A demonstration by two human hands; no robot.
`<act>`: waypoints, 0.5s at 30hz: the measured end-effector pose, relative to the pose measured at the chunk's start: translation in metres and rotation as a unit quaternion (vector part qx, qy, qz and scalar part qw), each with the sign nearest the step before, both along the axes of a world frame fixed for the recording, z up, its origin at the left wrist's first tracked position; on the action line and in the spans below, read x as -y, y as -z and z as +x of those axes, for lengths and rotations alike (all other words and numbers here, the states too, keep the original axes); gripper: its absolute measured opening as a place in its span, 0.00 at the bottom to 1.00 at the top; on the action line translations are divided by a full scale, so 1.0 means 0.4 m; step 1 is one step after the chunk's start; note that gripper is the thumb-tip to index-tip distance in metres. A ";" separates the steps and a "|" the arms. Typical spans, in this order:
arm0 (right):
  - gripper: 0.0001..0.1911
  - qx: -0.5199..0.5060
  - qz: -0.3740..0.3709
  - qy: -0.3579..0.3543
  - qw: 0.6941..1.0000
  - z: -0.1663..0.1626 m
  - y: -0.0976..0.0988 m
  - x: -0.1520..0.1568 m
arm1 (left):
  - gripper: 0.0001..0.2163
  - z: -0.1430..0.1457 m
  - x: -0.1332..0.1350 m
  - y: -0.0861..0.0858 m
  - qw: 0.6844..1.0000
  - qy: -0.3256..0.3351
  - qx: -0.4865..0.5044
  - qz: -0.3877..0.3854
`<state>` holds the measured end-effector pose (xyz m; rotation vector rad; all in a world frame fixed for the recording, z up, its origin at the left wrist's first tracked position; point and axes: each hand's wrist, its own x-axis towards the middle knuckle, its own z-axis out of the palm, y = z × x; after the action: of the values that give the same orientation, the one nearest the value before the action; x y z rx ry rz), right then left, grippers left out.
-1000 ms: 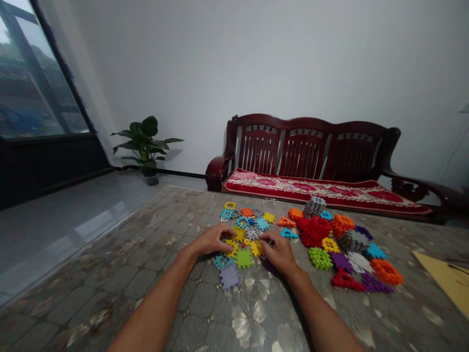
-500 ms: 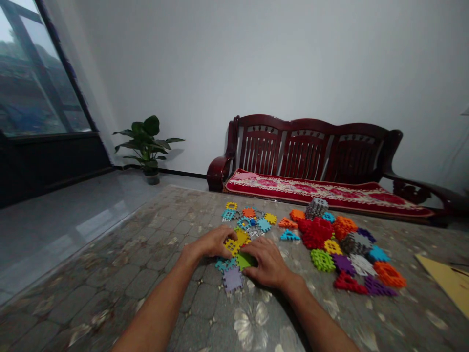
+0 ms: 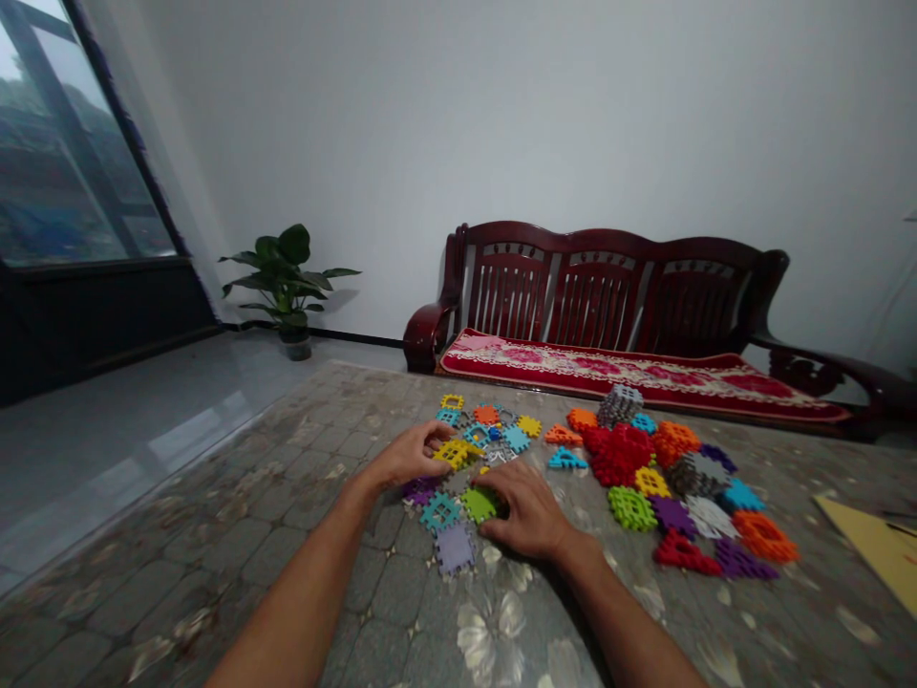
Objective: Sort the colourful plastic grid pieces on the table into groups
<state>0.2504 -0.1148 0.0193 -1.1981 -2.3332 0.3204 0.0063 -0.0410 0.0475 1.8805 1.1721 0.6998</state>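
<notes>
My left hand (image 3: 414, 453) pinches a yellow window-patterned interlocking block (image 3: 457, 453) between thumb and fingers, just above the other pieces. My right hand (image 3: 526, 508) curves over a light green square interlocking block (image 3: 479, 504), thumb and index finger at its right side. Some of that block is hidden under the hand. Close by lie a teal window-patterned block (image 3: 439, 513), a lavender square block (image 3: 455, 548) and a purple block (image 3: 420, 490), which is partly covered by my left hand.
Loose blocks, among them a light blue one (image 3: 516, 440) and an orange one (image 3: 486, 415), lie beyond my hands. Sorted coloured piles, including a red heap (image 3: 620, 455), occupy the right side. A yellow sheet (image 3: 870, 549) lies at far right. Behind stands a wooden bench (image 3: 594, 287).
My left hand has moved slightly left and up with the yellow block, uncovering the teal and purple blocks. My right hand stays by the green block.
</notes>
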 end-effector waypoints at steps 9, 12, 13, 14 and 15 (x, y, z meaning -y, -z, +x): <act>0.31 0.023 0.011 -0.011 1.000 -0.019 0.004 0.005 | 0.26 -0.037 0.003 -0.027 0.993 0.019 0.083 -0.083; 0.31 0.002 0.016 -0.010 1.000 -0.019 0.007 0.006 | 0.25 -0.065 -0.002 -0.023 0.987 0.066 0.065 -0.129; 0.30 -0.006 0.016 -0.008 1.000 -0.018 0.008 0.007 | 0.24 -0.072 -0.003 -0.021 0.985 0.075 0.054 -0.145; 0.30 -0.016 0.016 -0.002 1.000 -0.017 0.007 0.007 | 0.24 -0.078 -0.004 -0.020 0.984 0.076 0.045 -0.153; 0.31 -0.026 0.017 0.006 0.999 -0.016 0.007 0.008 | 0.24 -0.079 -0.005 -0.019 0.985 0.069 0.040 -0.152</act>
<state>0.2439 -0.1178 0.0167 -1.1728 -2.2770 0.3042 -0.0254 -0.0389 0.0552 1.6435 1.0236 0.4840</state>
